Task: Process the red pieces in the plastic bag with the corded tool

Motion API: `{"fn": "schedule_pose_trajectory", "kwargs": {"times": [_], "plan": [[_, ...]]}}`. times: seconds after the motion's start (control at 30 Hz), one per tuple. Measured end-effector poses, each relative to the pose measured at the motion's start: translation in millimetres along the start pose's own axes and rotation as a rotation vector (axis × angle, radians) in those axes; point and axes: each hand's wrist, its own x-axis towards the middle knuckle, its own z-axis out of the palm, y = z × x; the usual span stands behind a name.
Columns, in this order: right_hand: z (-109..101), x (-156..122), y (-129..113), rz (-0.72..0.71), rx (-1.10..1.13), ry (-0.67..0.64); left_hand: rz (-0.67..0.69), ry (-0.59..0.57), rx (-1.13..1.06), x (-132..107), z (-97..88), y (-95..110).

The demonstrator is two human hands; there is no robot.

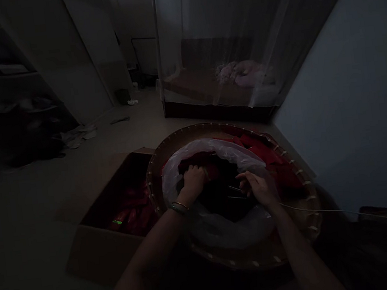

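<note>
A white plastic bag [176, 165] with its mouth spread wide lies in a round woven bamboo tray [165, 143]; its inside is very dark. My left hand [193, 178], with bangles at the wrist, is over the bag's left part, fingers curled down. Something dim and reddish shows beside those fingers, too dark to name. At the bag's right side is my right hand [256, 188], its fingers bent together around something I cannot make out. Two thin pale lines, perhaps sticks, show just left of its fingertips.
Red packets [264, 151] lie in the tray's far right part. An open cardboard box [96, 244] with red shiny packets stands at left. A thin pale cord [344, 210] runs to the right. Beyond are a netted bed [194, 86], a wall [356, 98] and dark shelves [10, 68].
</note>
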Motion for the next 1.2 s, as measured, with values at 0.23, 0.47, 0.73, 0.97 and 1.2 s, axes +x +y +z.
{"fn": "schedule_pose_trajectory", "kwargs": {"times": [0.23, 0.47, 0.73, 0.97, 1.2], "plan": [[1, 0, 2, 0.012, -0.039, -0.006, -0.026, -0.078, -0.061, 4, -1.3, -14], [6, 2, -2, -0.009, 0.028, 0.061, 0.395, 0.209, -0.390, -6, -10.6, -4], [16, -5, -8, -0.156, -0.054, -0.009, 0.582, 0.019, -0.630, -14, 13.3, 15], [17, -2, 4, -0.289, -0.188, 0.096, 0.303, 0.065, -0.872, -13, 5.5, 13], [24, -4, 3, -0.616, -0.478, 0.183, 0.315, 0.031, -0.771, -14, 14.8, 17]]}}
